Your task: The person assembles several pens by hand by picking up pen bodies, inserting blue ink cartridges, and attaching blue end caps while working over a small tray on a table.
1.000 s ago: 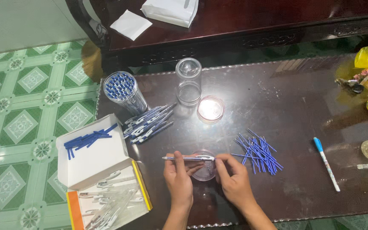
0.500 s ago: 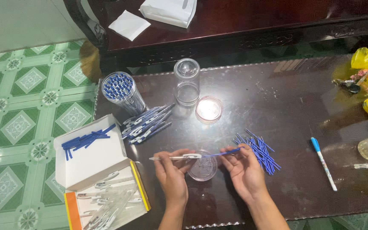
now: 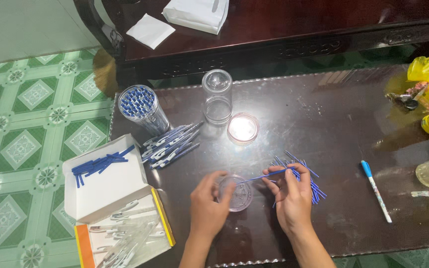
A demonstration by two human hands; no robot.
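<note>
Right hand: the right hand (image 3: 294,198) pinches a thin blue refill (image 3: 264,176) between fingertips, holding it nearly level, its free end pointing toward the left hand.
Left hand: the left hand (image 3: 208,206) curls around a small clear round lid (image 3: 237,193); fingertips touch its rim. Whether it also holds a clear pen barrel, I cannot tell.
Refill position: above the lid, between both hands.
Refill pile: loose blue refills (image 3: 306,178) lie just right of the lid, partly behind the right hand.
Surface: dark glossy surface (image 3: 323,119), beside a green patterned tile floor (image 3: 31,109).
Around the lid: lit candle (image 3: 243,128) and empty clear jar (image 3: 217,97) beyond it; finished pens (image 3: 172,144) and a jar of pens (image 3: 140,106) to its upper left; open white box (image 3: 110,183) to its left; blue-capped marker (image 3: 376,188) far right.
</note>
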